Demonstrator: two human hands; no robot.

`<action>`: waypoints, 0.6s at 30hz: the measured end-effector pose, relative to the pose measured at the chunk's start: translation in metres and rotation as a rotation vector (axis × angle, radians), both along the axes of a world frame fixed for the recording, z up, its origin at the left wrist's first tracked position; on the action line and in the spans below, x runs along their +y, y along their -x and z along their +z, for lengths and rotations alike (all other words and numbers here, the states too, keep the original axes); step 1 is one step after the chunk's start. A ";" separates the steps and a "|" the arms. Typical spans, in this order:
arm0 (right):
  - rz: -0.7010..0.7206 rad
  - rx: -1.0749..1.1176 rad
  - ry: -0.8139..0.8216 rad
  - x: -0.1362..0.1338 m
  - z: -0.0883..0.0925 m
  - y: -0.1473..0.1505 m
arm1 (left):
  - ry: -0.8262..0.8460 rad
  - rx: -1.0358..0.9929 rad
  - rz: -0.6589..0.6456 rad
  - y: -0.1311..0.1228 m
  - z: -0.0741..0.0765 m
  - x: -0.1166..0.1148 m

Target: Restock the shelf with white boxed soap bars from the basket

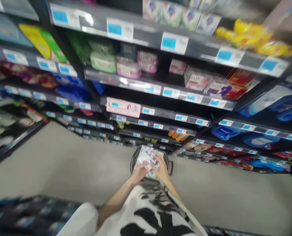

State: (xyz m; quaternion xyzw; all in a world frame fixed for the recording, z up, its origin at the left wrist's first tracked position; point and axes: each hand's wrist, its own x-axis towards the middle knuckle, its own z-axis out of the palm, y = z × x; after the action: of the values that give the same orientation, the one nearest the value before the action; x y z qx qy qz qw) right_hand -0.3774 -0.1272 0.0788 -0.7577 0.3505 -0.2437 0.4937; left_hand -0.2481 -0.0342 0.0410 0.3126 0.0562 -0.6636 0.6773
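Observation:
Low in front of me, both hands are over a round black basket (132,165) with a handle at its right side. White printed soap boxes (146,151) fill the part of it that shows. My left hand (140,173) is closed on the near left edge of one white soap box (143,160). My right hand (161,166) is closed with its fingers on the boxes just to the right. Blur hides whether the right hand holds the same box or another one. Similar soap boxes (170,13) stand on the top shelf.
Dark shelving (136,78) with price tags rises ahead. It bears pink and green tubs (128,67), LUX boxes (197,80) and yellow packs (249,34). Blue bottles (224,131) lie at the right. Grey floor (87,164) runs along the aisle, with another shelf (25,214) behind me.

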 end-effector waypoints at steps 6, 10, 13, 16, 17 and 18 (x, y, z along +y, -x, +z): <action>-0.106 0.074 -0.261 -0.002 -0.018 0.102 | 0.059 0.137 0.176 0.112 -0.001 0.000; -0.090 0.025 -0.564 0.003 -0.023 0.149 | 0.100 0.112 0.126 0.143 0.000 0.008; -0.079 -0.024 -0.747 0.005 -0.013 0.159 | 0.123 0.131 0.119 0.150 0.009 0.008; -0.116 -0.058 -0.745 -0.002 0.002 0.150 | 0.142 0.117 0.131 0.149 0.021 -0.001; -0.129 -0.071 -0.720 -0.005 0.006 0.145 | 0.150 0.112 0.135 0.148 0.024 -0.006; -0.143 -0.083 -0.691 -0.009 0.010 0.140 | 0.159 0.107 0.139 0.147 0.027 -0.010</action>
State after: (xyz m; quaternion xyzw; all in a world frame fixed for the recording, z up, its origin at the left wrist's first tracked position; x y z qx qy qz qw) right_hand -0.5178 -0.1359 0.0889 -0.5088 0.4439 -0.1752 0.7165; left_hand -0.3950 -0.0447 0.0683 0.2176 0.0608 -0.6331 0.7403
